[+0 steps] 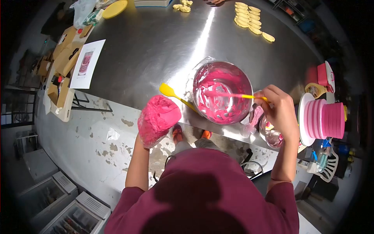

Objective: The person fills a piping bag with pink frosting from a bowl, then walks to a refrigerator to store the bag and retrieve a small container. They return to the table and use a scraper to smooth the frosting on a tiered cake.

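Observation:
A clear plastic bag of pink cream (159, 117) is held up at the table's front edge, and my left hand (145, 141) is around its underside, mostly hidden by it. My right hand (276, 106) pinches the yellow handle of a spatula (247, 96), whose pink-coated blade reaches over the steel bowl (244, 78). Pink cream is smeared on the bowl's inner wall and bottom. Left of the bowl, a second yellow spatula (167, 90) lies on the steel table (144, 58). Crumpled clear plastic (189, 82) lies against the bowl's left side.
At the right, a pink striped cake (321, 119) stands by a white board (306, 124). A smaller metal bowl (271, 136) sits near the front edge. A printed sheet (87, 64) lies at the left; yellow pieces (249, 17) are at the far side, near another person's hand (213, 2).

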